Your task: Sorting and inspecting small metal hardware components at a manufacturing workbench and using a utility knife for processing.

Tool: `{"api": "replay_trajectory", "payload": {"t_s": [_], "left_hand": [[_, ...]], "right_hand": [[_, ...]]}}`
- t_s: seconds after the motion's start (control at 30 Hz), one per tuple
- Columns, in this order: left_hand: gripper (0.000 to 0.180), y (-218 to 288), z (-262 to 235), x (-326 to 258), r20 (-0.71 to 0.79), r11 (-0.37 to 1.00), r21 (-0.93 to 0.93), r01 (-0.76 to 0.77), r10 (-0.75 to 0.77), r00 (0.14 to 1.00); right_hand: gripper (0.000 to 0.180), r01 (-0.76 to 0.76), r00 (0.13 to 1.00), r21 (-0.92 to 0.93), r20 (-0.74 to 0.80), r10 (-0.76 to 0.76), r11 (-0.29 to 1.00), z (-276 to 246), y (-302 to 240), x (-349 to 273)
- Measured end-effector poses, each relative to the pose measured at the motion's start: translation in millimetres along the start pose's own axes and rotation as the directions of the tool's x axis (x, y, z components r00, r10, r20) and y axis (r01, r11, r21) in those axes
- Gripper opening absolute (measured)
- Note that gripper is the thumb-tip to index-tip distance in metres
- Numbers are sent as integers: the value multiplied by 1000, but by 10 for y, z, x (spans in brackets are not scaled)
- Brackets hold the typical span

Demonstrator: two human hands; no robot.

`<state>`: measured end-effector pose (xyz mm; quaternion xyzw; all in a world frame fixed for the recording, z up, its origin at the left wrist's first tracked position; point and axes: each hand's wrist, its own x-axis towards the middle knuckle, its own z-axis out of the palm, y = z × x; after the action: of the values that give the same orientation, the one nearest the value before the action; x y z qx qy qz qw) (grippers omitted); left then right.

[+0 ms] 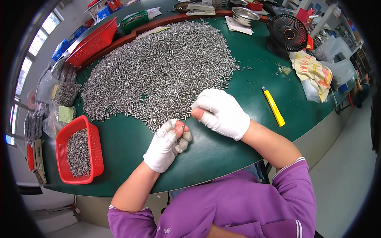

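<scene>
A broad heap of small silvery metal pins (158, 71) covers much of the green table (254, 79). At the heap's near edge, my left hand (162, 148), in a white glove with bare fingertips, pinches one small metal pin (183, 127) between thumb and finger. Close by on the right, my right hand (226, 115) wears a similar white glove. Its fingers are pressed together over the edge of the heap, and whatever lies between them is hidden. The two hands are apart.
Left of my hands, a red plastic basket (60, 150) contains more pins. A yellow utility knife (274, 107) lies to the right. Beyond it are a black fan (289, 33) and a patterned cloth (311, 71). Filled plastic bags (65, 93) line the left edge; a red bin (95, 41) stands behind.
</scene>
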<state>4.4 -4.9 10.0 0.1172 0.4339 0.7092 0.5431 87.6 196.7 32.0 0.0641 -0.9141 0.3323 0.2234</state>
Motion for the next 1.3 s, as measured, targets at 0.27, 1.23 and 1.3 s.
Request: {"api": "replay_trajectory", "payload": {"t_s": [0.27, 1.23, 1.3], "left_hand": [[24, -5, -11, -8, -45, 999, 33, 23, -22, 999], [21, 3, -3, 4, 11, 1000, 10, 20, -20, 1000], [23, 2, 51, 4, -82, 1000, 10, 1, 0, 997]], "right_hand": [[15, 30, 998, 180, 40, -38, 983, 64, -32, 23], [9, -17, 998, 52, -66, 20, 998, 70, 82, 24], [8, -31, 995, -38, -100, 27, 999, 57, 89, 29]]}}
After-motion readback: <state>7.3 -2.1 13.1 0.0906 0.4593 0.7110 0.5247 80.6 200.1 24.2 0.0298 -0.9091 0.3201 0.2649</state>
